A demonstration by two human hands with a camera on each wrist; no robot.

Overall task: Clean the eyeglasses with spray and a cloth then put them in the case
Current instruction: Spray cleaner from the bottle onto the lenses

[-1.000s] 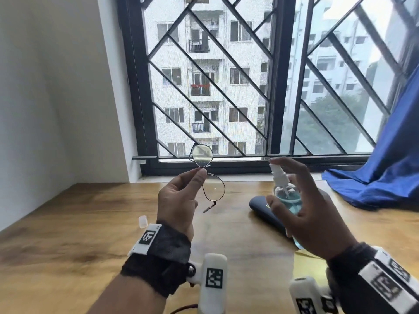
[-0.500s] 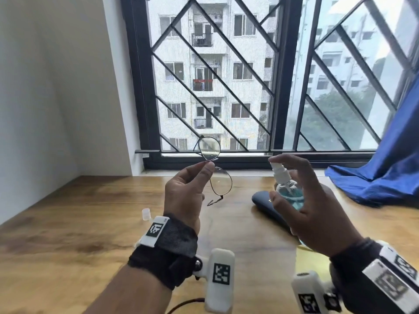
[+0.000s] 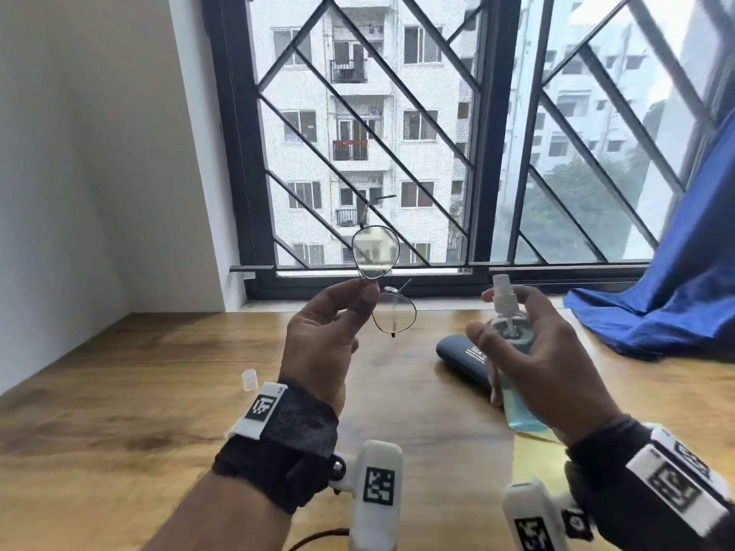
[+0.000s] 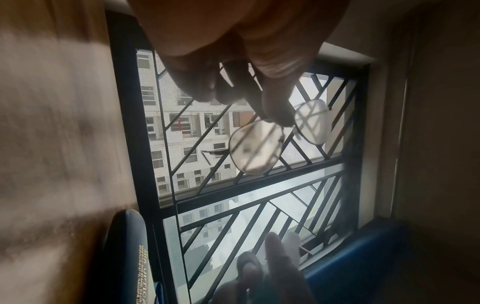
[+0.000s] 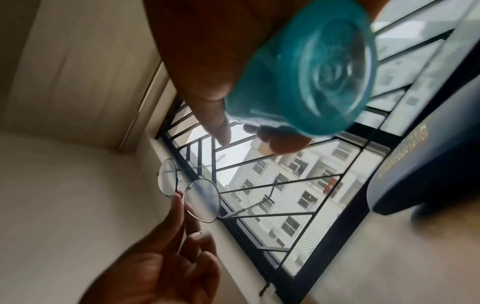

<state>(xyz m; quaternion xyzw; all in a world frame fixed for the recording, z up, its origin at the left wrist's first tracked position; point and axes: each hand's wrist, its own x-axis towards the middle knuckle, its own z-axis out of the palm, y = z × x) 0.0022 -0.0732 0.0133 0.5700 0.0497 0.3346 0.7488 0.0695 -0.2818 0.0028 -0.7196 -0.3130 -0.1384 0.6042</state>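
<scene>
My left hand [image 3: 368, 290] pinches the thin-rimmed eyeglasses [image 3: 375, 252] at the bridge and holds them up before the window, one lens above the other. The left wrist view shows the eyeglasses [image 4: 259, 150] hanging from my fingertips [image 4: 275, 115]. My right hand [image 3: 483, 314] grips a clear spray bottle [image 3: 513, 340] of blue liquid, index finger on top of the white nozzle, which points left toward the glasses. The right wrist view looks at the spray bottle's base [image 5: 311, 78], with the eyeglasses [image 5: 200, 197] beyond it. A dark blue case [image 3: 461, 355] lies shut on the table, behind the bottle.
A yellow cloth [image 3: 533, 447] lies on the wooden table [image 3: 159, 391], partly hidden under my right hand. A small clear cap [image 3: 248, 380] stands left of my left wrist. Blue fabric [image 3: 656, 312] is heaped at the back right, by the barred window [image 3: 489, 153].
The glasses have turned in my left hand, and a temple arm now sticks up above the upper lens. Both hands sit slightly higher and to the right. The right hand's grip is unchanged.
</scene>
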